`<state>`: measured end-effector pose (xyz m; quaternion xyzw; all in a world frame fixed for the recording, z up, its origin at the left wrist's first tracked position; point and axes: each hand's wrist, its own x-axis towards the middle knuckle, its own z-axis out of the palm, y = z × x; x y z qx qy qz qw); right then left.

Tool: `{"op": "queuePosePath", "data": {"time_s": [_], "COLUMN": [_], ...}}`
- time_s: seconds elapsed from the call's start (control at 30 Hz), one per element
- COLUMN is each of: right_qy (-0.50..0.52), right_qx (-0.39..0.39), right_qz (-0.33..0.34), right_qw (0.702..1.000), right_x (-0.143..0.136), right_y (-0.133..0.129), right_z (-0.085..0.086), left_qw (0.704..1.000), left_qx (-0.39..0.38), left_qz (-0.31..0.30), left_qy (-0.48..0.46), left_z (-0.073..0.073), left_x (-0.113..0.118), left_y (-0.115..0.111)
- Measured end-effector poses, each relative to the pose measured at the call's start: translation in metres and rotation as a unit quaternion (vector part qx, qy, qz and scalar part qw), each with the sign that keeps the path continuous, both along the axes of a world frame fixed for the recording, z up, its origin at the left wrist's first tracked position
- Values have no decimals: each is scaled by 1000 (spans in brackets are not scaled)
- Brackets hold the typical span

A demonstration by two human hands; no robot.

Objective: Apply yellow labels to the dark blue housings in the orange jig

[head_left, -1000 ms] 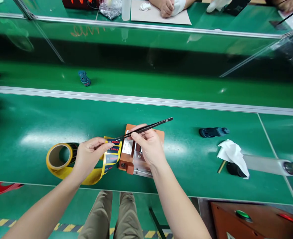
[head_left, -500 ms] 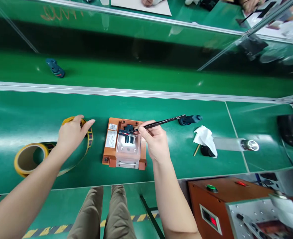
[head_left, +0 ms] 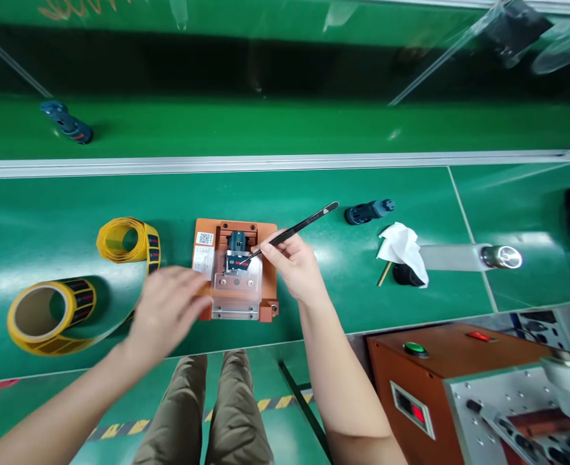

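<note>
Black tweezers (head_left: 304,223) are pinched in my right hand (head_left: 292,265). Their tips touch a dark blue label (head_left: 238,263) lying over the clear plate of the orange fixture (head_left: 270,284). A dark blue tool housing (head_left: 237,241) sits in that fixture, behind the label. My left hand (head_left: 171,309), somewhat blurred, is at the fixture's left edge with its fingers apart and nothing in them. To the left, a strip of labels on yellow backing (head_left: 125,239) is coiled, and a larger label roll (head_left: 42,313) lies near the front edge.
One blue housing (head_left: 366,212) lies right of the fixture, another (head_left: 66,121) beyond the metal rail (head_left: 275,163). Farther right are a white cloth (head_left: 401,248) over a black object and a metal-capped cylinder (head_left: 502,257). An orange machine (head_left: 440,355) stands at the lower right.
My left hand has left the yellow coil and moved right, toward the fixture. The label at the tweezer tips now lies flatter and lower over the clear plate. The view has shifted.
</note>
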<state>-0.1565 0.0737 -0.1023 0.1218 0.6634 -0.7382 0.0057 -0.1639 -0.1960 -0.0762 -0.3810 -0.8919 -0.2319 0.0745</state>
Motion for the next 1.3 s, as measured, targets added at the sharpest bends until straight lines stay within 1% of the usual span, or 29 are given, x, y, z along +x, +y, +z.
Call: {"op": "queuePosePath", "data": {"time_s": [0.03, 0.07, 0.1, 0.2, 0.27, 0.5, 0.63, 0.9, 1.07, 1.2, 1.23, 1.27, 1.3], "right_qy": [4, 8, 12, 21, 23, 18, 19, 22, 28, 13, 15, 21, 30], "right_qx": [3, 7, 10, 17, 17, 18, 24, 20, 26, 29, 22, 10, -4], "right_qz": [5, 11, 16, 30, 33, 32, 36, 27, 22, 22, 8, -20, -63], "right_qw": [1000, 1000, 1000, 999, 999, 999, 999, 999, 999, 999, 1000, 1000, 998], "right_x": [-1, -2, -2, -4, -4, -5, -4, -4, -3, -4, -3, -3, -1], "right_y": [1, 1, 2, 3, 2, 2, 2, 2, 0, 0, 0, 2, 4], "right_z": [1, 1, 2, 3, 3, 3, 3, -1, -2, 2, 4, 6, 8], "left_qw": [998, 995, 992, 993, 994, 996, 994, 986, 982, 981, 981, 981, 982], "left_qx": [-11, -25, -38, -51, -48, -41, -68, -130, -155, -168, -171, -172, -163], "left_qz": [-57, -92, -108, -95, -87, -76, -83, -96, -100, -87, -84, -85, -86], "left_qy": [-24, -41, -50, -44, -40, -31, -27, -33, -30, -33, -34, -37, -40], "left_z": [-4, -9, -13, -22, -23, -17, -14, 0, 3, 6, 7, 7, 6], "left_x": [13, 24, 32, 43, 43, 41, 36, 16, 13, 14, 14, 14, 14], "left_y": [8, 14, 19, 26, 26, 27, 29, 38, 41, 44, 45, 45, 45]}}
